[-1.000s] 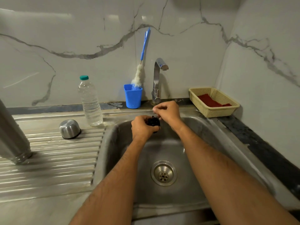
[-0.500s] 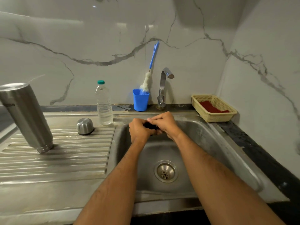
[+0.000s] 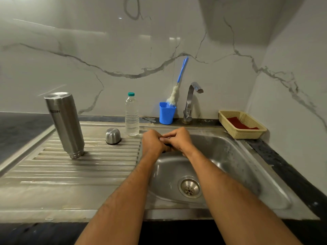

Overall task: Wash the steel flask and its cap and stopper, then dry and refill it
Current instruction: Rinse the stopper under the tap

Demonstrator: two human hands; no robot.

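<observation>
our left hand (image 3: pixel 153 142) and right hand (image 3: pixel 178 140) curl around the dark stopper (image 3: pixel 166 150) over the sink (image 3: pixel 235 156), fingers pressed together. flask (image 3: pixel 65 124) and cap (image 3: pixel 113 136) sit inverted on the drainboard (image 3: pixel 70 174); we judge drying and refilling remain.

drainboard (image 3: pixel 70 175) | flask (image 3: pixel 65 124) inverted | cap (image 3: pixel 113 136) | water bottle (image 3: pixel 132 115)
</observation>
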